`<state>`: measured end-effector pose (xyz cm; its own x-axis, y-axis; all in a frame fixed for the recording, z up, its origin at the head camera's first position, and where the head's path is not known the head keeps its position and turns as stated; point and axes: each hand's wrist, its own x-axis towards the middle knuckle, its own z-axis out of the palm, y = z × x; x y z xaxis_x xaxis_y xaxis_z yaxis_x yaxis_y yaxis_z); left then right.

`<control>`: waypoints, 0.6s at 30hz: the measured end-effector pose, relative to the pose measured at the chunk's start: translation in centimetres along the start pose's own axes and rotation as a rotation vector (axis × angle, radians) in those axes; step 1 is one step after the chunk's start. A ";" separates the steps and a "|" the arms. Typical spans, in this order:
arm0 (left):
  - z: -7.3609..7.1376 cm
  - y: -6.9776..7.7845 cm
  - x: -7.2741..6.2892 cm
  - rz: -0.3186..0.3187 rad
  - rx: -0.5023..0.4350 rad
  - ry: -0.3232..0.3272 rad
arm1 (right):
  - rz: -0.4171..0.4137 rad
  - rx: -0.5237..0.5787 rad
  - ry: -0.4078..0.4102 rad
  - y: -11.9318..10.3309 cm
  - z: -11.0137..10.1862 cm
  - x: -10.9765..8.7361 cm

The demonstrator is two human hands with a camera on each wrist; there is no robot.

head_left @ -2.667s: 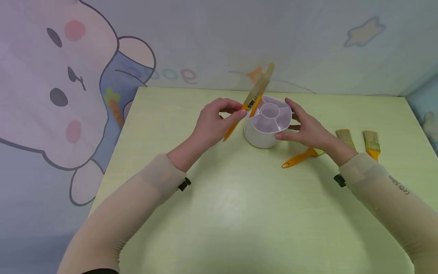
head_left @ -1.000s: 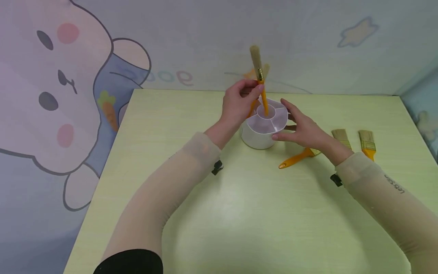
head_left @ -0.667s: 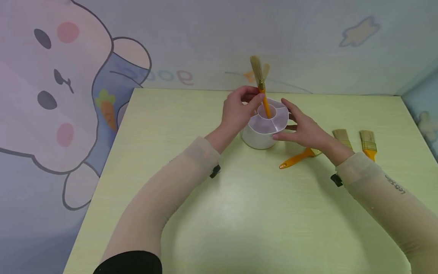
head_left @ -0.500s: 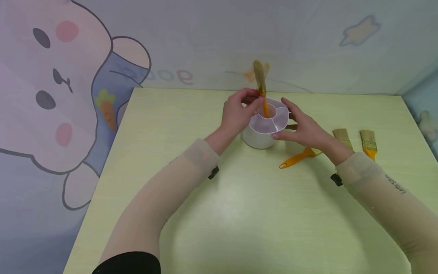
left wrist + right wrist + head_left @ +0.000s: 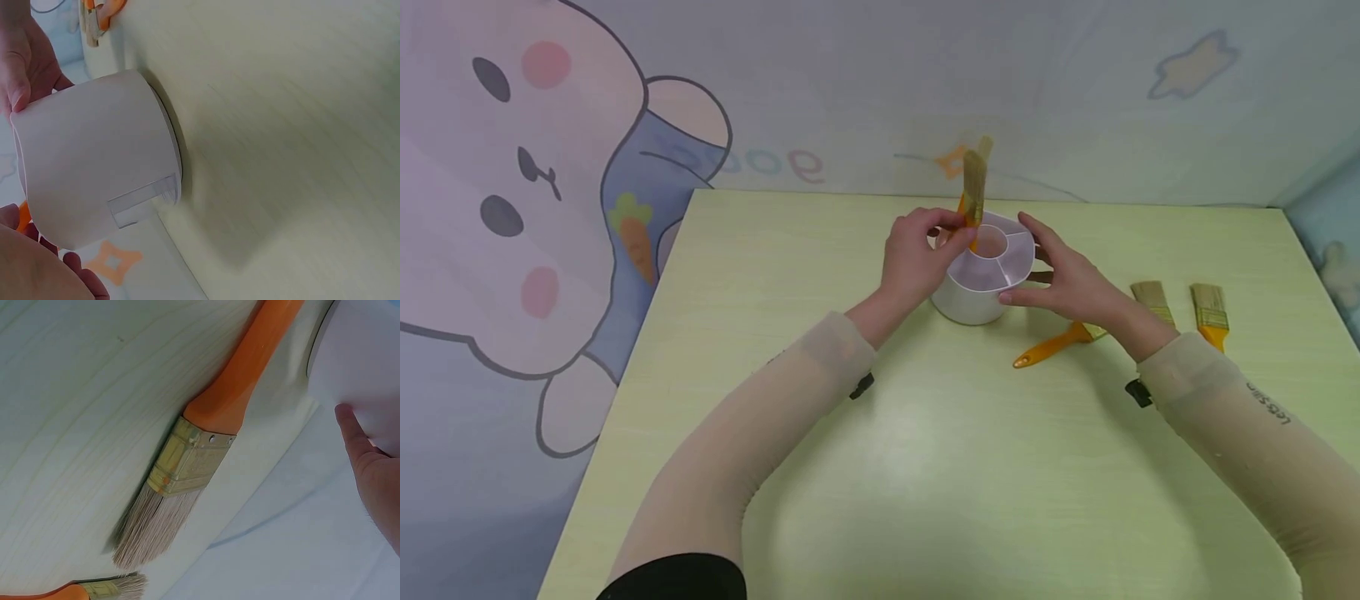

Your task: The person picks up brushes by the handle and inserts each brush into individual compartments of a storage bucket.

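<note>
My left hand (image 5: 917, 254) pinches a paintbrush (image 5: 973, 179) by its orange handle, bristles up. The handle dips into the central round compartment of a white, divided round holder (image 5: 970, 304), along that compartment's left side. Just behind, a second paintbrush (image 5: 987, 146) stands bristles up in the holder, mostly hidden by the first. My right hand (image 5: 1071, 279) grips the holder from the right, thumb low on its front wall and index finger at the back rim. In the left wrist view, the holder's pale wall (image 5: 94, 150) carries a clear rectangular patch.
To the right on the pale green table (image 5: 880, 467) lie two more paintbrushes: one flat brush (image 5: 1052, 346) partly under my right wrist, another flat brush (image 5: 1210, 308) farther right. A printed wall (image 5: 850, 83) rises behind the table's back edge.
My left hand has brought the brush from the holder's left side over its middle, turned it upright and lowered it into the central compartment. My right hand keeps its grip on the holder.
</note>
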<state>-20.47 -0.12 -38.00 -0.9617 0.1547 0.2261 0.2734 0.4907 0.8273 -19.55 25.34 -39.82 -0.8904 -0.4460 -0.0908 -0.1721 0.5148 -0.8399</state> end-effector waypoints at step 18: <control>-1.0 -0.5 -1.0 -0.021 0.071 -0.025 | 0.035 -0.019 -0.011 -0.5 -0.2 -0.2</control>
<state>-19.69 -1.36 -38.14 -0.9667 0.1645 0.1960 0.2549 0.5537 0.7927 -19.41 25.32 -39.32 -0.8912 -0.4358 -0.1259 -0.1491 0.5435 -0.8260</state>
